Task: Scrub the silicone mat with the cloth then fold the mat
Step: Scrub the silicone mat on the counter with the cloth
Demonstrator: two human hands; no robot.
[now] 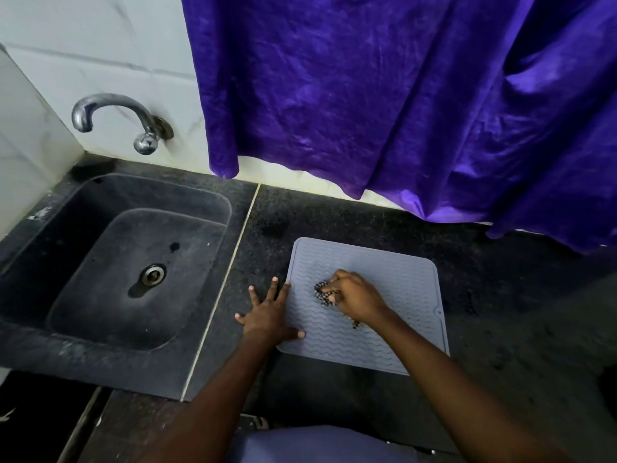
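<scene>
Now flat and unfolded on the black speckled stone counter (484, 295), right of the dark rectangular sink (83, 208): pale grey-blue silicone mat (384, 272) with wavy ribs. Right hand (359, 297) over the mat's middle, fingers curled and clamped round a small bunched black-and-white checked cloth (322, 292), pressing it onto the ribs. Left hand (267, 314) spread flat, fingers straight and apart, mostly on the counter, forefinger tip and thumb touching the mat's left edge. Far left, on the white tiled wall above the sink, curved chrome tap (110, 110). Far behind the mat, hanging crumpled purple curtain (367, 95).
</scene>
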